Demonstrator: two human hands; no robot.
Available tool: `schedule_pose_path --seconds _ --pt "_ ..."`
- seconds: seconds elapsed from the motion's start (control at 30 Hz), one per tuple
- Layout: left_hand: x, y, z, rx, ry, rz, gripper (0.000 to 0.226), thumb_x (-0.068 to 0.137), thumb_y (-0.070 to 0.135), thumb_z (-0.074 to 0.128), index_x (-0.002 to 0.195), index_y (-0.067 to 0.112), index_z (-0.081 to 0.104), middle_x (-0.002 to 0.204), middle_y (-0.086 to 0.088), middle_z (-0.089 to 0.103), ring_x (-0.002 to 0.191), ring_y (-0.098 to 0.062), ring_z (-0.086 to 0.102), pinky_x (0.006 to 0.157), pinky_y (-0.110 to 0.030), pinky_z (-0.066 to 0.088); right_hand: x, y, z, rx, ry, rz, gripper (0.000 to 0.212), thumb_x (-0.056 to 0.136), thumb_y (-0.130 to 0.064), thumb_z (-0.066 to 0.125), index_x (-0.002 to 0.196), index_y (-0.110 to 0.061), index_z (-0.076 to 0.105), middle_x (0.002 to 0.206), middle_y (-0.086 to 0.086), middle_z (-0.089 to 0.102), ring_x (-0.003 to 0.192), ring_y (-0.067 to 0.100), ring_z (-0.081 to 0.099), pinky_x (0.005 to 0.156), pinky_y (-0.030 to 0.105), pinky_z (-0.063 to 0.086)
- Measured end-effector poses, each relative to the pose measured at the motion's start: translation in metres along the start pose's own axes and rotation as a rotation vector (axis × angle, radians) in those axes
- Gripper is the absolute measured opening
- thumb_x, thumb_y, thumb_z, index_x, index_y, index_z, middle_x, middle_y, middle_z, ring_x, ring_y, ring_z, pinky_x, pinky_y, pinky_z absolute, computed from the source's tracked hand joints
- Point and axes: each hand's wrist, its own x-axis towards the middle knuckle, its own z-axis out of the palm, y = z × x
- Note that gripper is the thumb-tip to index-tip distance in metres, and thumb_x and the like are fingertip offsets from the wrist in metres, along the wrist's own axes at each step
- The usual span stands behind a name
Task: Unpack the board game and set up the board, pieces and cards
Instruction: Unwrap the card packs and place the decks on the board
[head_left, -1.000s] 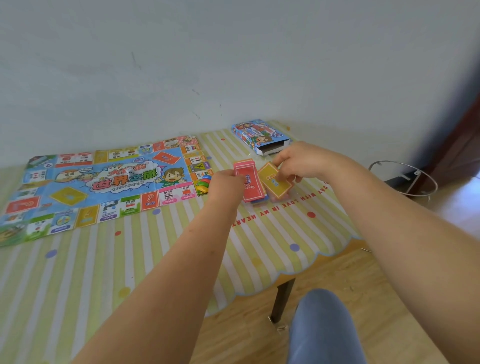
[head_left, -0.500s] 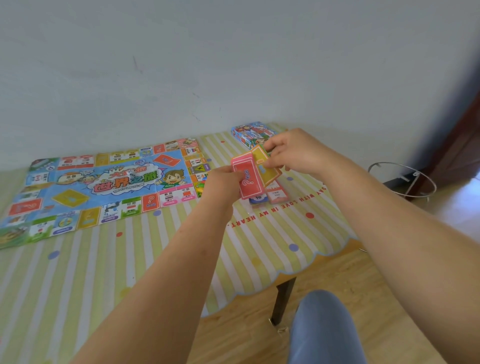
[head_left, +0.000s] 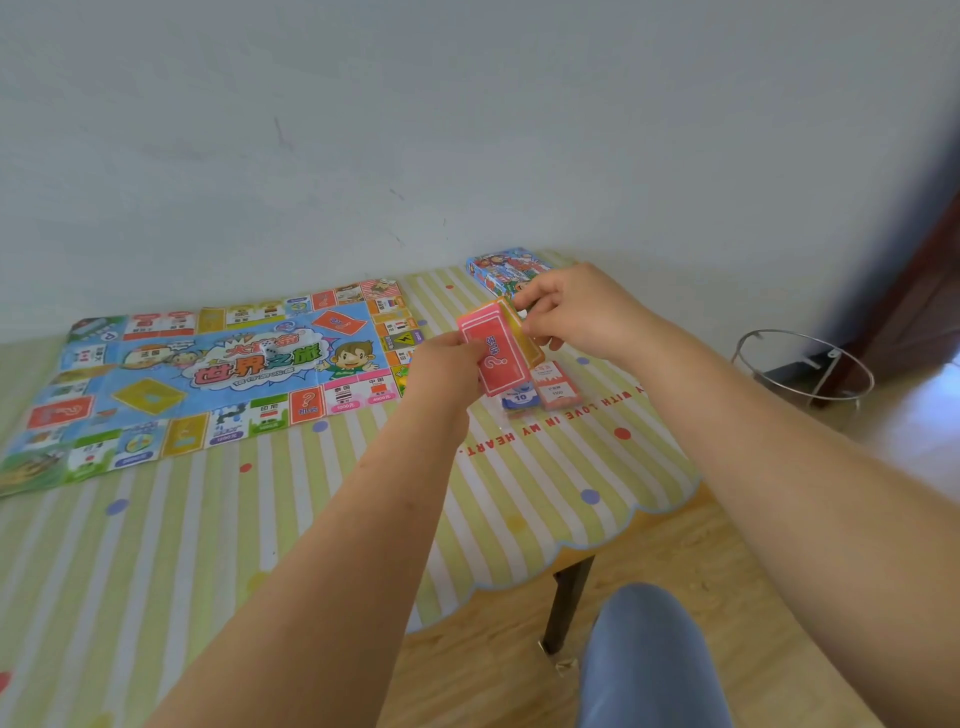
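Cards (head_left: 493, 358) with red backs are being gripped by the left hand (head_left: 447, 364) above the tabletop (head_left: 260, 519), while a yellow card (head_left: 531, 347) just behind them is being pinched by the right hand (head_left: 576, 312). The board (head_left: 208, 374) is lying unfolded at left, the box (head_left: 498, 270) beyond the hands.

Tablecloth (head_left: 571, 467) reads "LOVE IN MY HEART", red card (head_left: 493, 358) "?", blue note (head_left: 519, 398) "10".

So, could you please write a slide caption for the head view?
Left hand holds red question-mark cards while right hand pinches yellow cards above striped tablecloth, beside unfolded game board.
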Motion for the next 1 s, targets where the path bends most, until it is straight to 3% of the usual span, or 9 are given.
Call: schedule_pose_path --seconds 0.07,0.2,0.4,0.47,0.53,0.67,0.87,1.0 --pt "-0.001 0.000 0.000 -0.016 -0.001 0.000 0.013 0.097 0.008 0.050 0.107 0.012 0.058 0.102 -0.012 0.067 0.095 -0.025 0.067 0.091 -0.043 0.054 0.001 0.000 0.002 -0.003 0.028 0.000 0.017 0.084 0.001 0.064 0.098 -0.008 0.066 0.081 0.010 0.071 0.062 0.015 0.063 0.066 0.029 0.054" --pt "-0.002 -0.001 0.001 -0.024 -0.008 0.004 0.025 0.097 0.008 0.051 0.121 0.007 0.057 0.106 -0.013 0.067 0.098 -0.026 0.067 0.090 -0.042 0.054 0.001 0.000 0.008 0.007 0.023 -0.026 0.012 0.083 0.001 0.066 0.084 -0.010 0.067 0.072 0.004 0.068 0.055 0.009 0.061 0.063 0.027 0.055" --pt "0.001 -0.002 0.001 -0.017 0.007 -0.007 0.028 0.097 0.008 0.051 0.124 0.005 0.056 0.102 -0.011 0.065 0.091 -0.023 0.065 0.089 -0.040 0.055 0.004 0.007 0.001 -0.086 0.014 -0.022 0.013 0.085 -0.005 0.066 0.091 -0.014 0.073 0.074 -0.008 0.066 0.063 0.007 0.062 0.063 0.024 0.053" --pt "0.003 -0.002 0.001 -0.019 0.015 -0.025 0.029 0.097 0.008 0.051 0.125 0.004 0.056 0.104 -0.012 0.066 0.091 -0.023 0.065 0.088 -0.039 0.055 0.006 0.013 -0.005 -0.210 0.016 -0.005 0.014 0.085 -0.010 0.067 0.094 -0.019 0.073 0.080 -0.011 0.065 0.071 0.009 0.061 0.066 0.028 0.053" --pt "0.004 -0.002 0.003 -0.009 0.007 -0.042 0.032 0.096 0.009 0.052 0.128 0.004 0.054 0.105 -0.012 0.065 0.092 -0.023 0.065 0.085 -0.038 0.055 0.008 0.019 -0.009 -0.407 -0.056 0.028 0.018 0.085 -0.016 0.069 0.102 -0.020 0.073 0.094 -0.008 0.066 0.081 0.012 0.058 0.065 0.024 0.047" --pt "0.007 -0.004 0.006 0.029 -0.015 -0.061 0.034 0.095 0.007 0.053 0.129 0.004 0.053 0.110 -0.013 0.065 0.095 -0.025 0.066 0.082 -0.037 0.056 0.009 0.031 -0.007 -0.624 -0.235 0.105 0.044 0.082 -0.032 0.074 0.123 -0.018 0.065 0.119 -0.001 0.064 0.090 0.012 0.052 0.075 0.024 0.037" --pt "0.011 -0.009 0.009 0.136 -0.015 -0.073 0.026 0.095 0.008 0.053 0.121 0.005 0.059 0.110 -0.015 0.067 0.099 -0.027 0.067 0.090 -0.042 0.055 0.009 0.035 -0.002 -0.684 -0.315 0.135 0.055 0.081 -0.035 0.074 0.131 -0.017 0.059 0.125 0.003 0.063 0.107 0.021 0.060 0.086 0.030 0.047" --pt "0.012 -0.010 0.011 0.214 -0.005 -0.053 0.011 0.094 0.009 0.054 0.087 0.014 0.059 0.096 -0.012 0.066 0.100 -0.029 0.067 0.092 -0.045 0.053 0.014 0.032 -0.002 -0.752 -0.361 0.141 0.049 0.081 -0.036 0.073 0.124 -0.015 0.064 0.121 0.004 0.065 0.106 0.023 0.062 0.091 0.035 0.050"
